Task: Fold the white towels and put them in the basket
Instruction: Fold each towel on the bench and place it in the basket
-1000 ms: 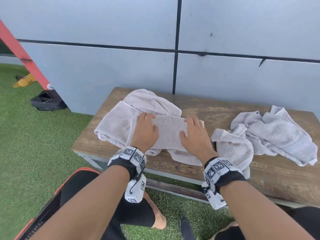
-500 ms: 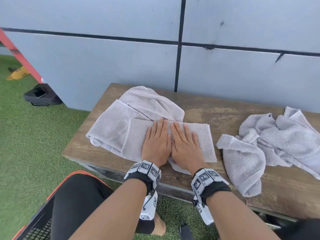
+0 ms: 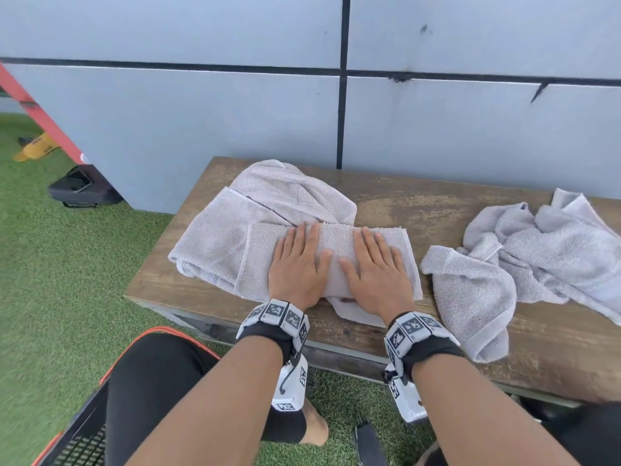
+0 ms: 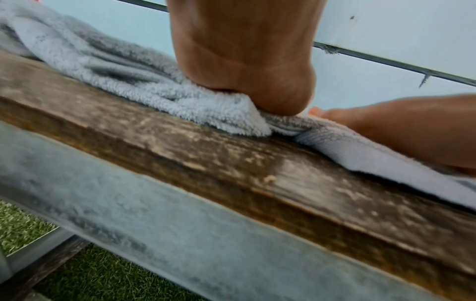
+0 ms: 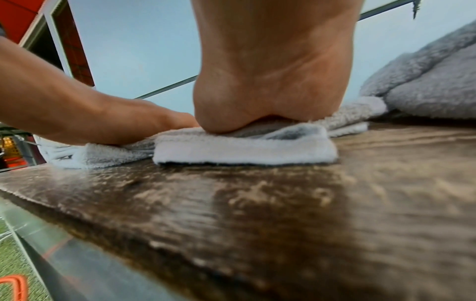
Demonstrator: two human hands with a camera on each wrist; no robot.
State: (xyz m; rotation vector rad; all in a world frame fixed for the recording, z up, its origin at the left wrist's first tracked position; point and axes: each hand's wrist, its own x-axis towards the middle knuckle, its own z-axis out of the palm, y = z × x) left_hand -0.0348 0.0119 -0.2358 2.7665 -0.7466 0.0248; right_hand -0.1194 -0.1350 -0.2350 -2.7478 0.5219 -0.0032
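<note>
The wooden tabletop point(image 3: 437, 210) carries a half-folded white towel point(image 3: 215, 243) at its left end and a crumpled towel point(image 3: 544, 250) well to the right. The left hand point(image 3: 297, 264) and right hand point(image 3: 374, 267) lie flat, side by side, on the folded strip, each grip open with straight fingers pressing, grasping nothing.

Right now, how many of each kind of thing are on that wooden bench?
Towel heaps: 2, the pressed heap and the crumpled heap; how many towels are in each is unclear.
Hands: 2, the left hand and the right hand, both flat on the pressed heap.
Total: 4.
</note>
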